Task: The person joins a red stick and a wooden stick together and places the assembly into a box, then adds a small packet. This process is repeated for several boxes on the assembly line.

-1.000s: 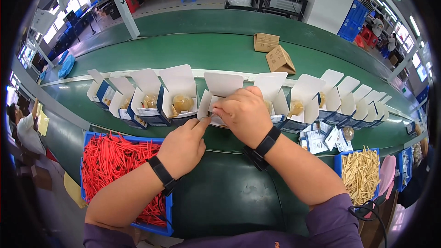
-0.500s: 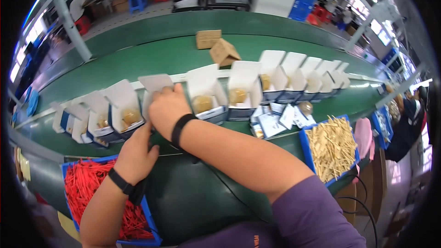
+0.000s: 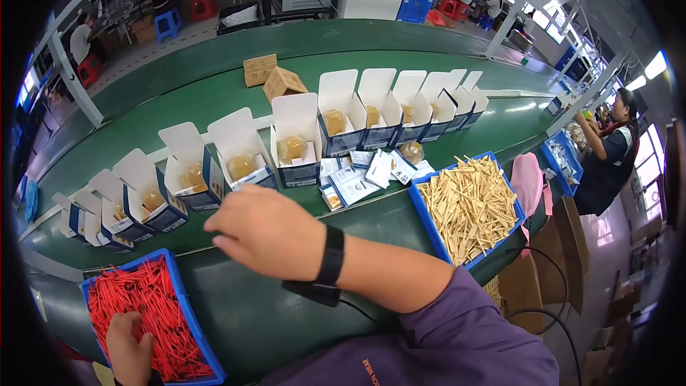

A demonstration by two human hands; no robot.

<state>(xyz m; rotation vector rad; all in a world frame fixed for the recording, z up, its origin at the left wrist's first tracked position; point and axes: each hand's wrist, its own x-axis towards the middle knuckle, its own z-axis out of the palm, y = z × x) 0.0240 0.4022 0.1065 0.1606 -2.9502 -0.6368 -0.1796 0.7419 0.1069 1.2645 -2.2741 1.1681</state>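
Note:
My left hand [image 3: 129, 349] is down at a blue-rimmed tray [image 3: 187, 307] heaped with thin red strips [image 3: 153, 300]. Its fingertips touch the strips, with thumb and fingers apart. My right hand [image 3: 268, 232] hovers over the green table, palm down and fingers loosely bent toward the left; nothing shows in it. Just beyond it stands an open dark-blue carton [image 3: 232, 129] with a white lid, holding a round amber item [image 3: 241, 166]. To its left is another open carton [image 3: 204, 199], part of a long row of similar ones.
A blue tray [image 3: 431, 227] of pale wooden-looking sticks [image 3: 471, 207] stands at right. Printed leaflets [image 3: 355, 184] and a round wrapped item [image 3: 411, 151] lie before the cartons. Brown cardboard pieces [image 3: 284, 84] sit behind. A pink cloth [image 3: 527, 182] and a co-worker [image 3: 607, 157] are at far right.
My left hand has left the cartons and gone down to the red strips. My right hand has drawn back from a carton toward me. The view has swung right.

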